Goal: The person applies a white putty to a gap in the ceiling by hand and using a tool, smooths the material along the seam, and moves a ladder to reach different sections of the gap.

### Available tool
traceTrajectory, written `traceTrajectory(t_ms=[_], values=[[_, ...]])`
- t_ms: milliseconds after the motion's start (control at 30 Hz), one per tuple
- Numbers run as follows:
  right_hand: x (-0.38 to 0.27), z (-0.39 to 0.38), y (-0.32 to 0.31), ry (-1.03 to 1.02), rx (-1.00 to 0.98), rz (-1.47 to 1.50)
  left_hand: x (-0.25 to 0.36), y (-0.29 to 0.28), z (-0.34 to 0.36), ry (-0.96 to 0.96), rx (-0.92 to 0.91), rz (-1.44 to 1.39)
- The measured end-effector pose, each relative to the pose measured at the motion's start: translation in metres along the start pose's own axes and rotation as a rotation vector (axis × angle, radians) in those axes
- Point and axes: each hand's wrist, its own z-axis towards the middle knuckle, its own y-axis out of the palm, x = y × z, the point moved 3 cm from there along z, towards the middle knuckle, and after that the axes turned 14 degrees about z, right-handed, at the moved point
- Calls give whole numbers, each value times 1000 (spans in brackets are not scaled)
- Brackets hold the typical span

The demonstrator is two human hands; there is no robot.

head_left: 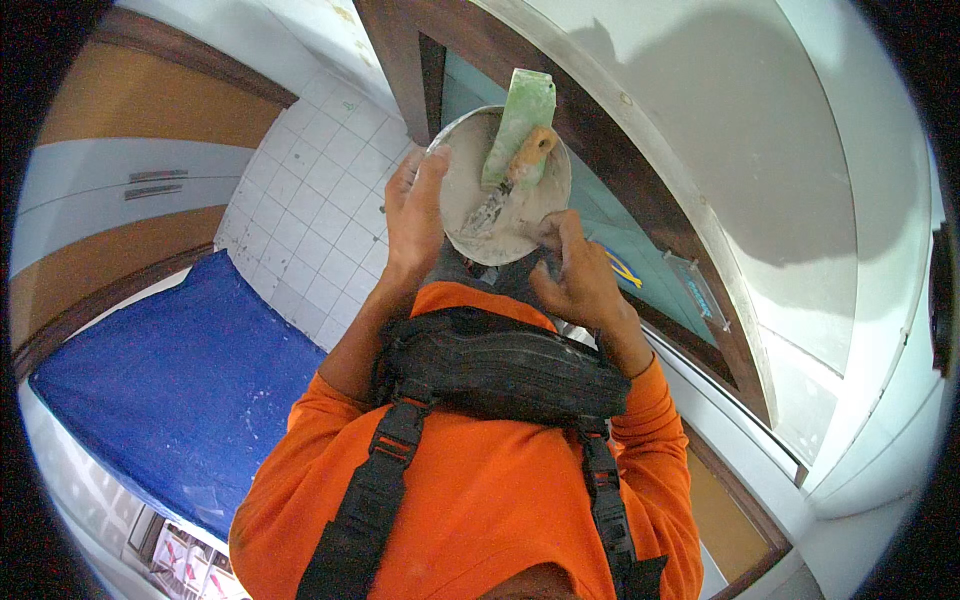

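"Status, pls?"
"I'm pinching the bowl at its left rim w/ my L hand; my R hand's curling at its near-right rim, can't tell if gripping. I'm holding it in front of my waist."
"Risk?"
"Green scraper's overhanging the far rim, so tilting could prob. drop it + the putty knife."
"Surface, room?"
"Paste's coating the bowl; blue sheet's lying left, spotted floor tiles beyond."
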Motion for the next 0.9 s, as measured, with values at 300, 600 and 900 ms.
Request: traceTrajectory(t_ms=[300,600,900], values=[[0,1,-11,-3,73,860,-3,4,17,56,-114,-59],[-90,-26,-109,-761,707,1129,-23,-11,12,78,-177,-151],[-140,-40,-210,-1186,1434,672,-1,-11,12,-45,-205,-294]])
